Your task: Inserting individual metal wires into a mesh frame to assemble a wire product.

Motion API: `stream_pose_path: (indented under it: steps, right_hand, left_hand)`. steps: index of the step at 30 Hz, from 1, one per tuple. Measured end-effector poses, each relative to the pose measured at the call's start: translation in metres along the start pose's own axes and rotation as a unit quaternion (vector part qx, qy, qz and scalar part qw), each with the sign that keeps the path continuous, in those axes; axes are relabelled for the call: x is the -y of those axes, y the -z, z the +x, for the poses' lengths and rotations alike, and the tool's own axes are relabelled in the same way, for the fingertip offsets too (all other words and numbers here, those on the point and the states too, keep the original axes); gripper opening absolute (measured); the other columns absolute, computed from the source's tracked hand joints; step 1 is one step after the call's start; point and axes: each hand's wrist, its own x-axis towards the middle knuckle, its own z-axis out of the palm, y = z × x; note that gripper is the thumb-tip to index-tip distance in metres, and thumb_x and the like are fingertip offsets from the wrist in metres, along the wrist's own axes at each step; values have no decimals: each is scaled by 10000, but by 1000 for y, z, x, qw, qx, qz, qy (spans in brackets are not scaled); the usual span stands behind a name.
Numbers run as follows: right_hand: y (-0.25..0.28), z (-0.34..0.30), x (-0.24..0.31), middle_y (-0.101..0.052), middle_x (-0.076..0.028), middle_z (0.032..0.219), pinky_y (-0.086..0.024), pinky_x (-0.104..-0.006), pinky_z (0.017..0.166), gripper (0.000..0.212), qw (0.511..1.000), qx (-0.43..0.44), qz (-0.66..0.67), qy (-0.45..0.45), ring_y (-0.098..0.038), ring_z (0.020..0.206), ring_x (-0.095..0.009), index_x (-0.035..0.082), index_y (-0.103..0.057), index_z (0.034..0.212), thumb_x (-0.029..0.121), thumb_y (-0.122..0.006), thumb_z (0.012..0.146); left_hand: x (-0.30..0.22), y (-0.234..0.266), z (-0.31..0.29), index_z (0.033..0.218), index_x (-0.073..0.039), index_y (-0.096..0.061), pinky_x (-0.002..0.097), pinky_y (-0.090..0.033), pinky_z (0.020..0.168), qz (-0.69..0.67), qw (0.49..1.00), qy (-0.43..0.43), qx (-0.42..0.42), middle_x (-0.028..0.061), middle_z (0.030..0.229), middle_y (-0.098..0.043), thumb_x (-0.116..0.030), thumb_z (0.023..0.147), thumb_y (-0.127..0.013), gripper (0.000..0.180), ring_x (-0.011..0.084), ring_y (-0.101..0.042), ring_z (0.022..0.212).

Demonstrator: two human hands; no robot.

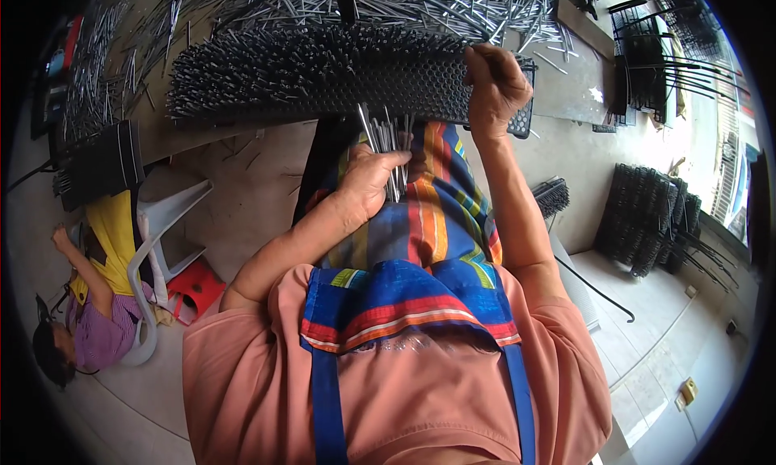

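Note:
My left hand [365,180] is closed around a bunch of thin metal rods [395,141], held upright over the striped cloth on my lap. Just beyond it lies a long black rack [420,89] full of round holes. Rods stand densely packed in the rack's left part and along its far side, while bare holes show toward its near right. Over the right end of the rack, my right hand [496,91] is raised with its fingers curled together. Whatever those fingers may pinch is too small or hidden to make out.
Loose metal rods [453,8] are heaped on the table behind the rack. At the left, another person [97,319] sits by a white chair [166,230] and a red stool [198,291]. Black racks [638,214] stand stacked at the right, near a hooked rod [598,289].

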Motion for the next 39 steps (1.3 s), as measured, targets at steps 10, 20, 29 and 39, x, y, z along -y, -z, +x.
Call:
stream_pose_path:
  steps: [10, 20, 29, 39]
  right_hand:
    - [-1, 9, -12, -674, -17, 767, -477, -224, 613, 120, 972, 73, -196, 107, -604, 662, -69, 38, -727, 873, 15, -762, 762]
    - [-2, 10, 11, -644, -24, 987, -502, -339, 606, 212, 834, 149, -470, 249, -662, 730, -245, 180, -721, 1036, 217, -708, 828]
    - [-1, 20, 19, -607, -68, 1160, -487, -381, 725, 283, 794, 224, -486, 286, -646, 839, -277, 255, -698, 1127, 263, -678, 845]
    - [23, -26, 10, -607, -19, 713, -387, -241, 503, 132, 940, 262, -200, -91, -564, 588, -100, 58, -720, 916, 141, -733, 814]
  left_hand:
    - [-1, -2, -11, 936, 63, -682, 339, -593, 703, -16, 1000, -1, 26, 166, 880, -714, 75, 806, -636, 139, 240, -714, 756]
    - [-15, -7, -1, 947, 65, -680, 325, -566, 657, -31, 999, 13, 0, 157, 887, -714, 29, 819, -645, 137, 228, -695, 755]
    - [-12, -14, 7, 1020, 1, -664, 320, -556, 667, -42, 999, -7, -2, 139, 910, -710, 27, 816, -648, 206, 215, -689, 761]
    - [-20, -34, 4, 964, 68, -679, 331, -591, 648, -35, 998, -15, 40, 152, 902, -708, 77, 822, -634, 149, 231, -705, 739]
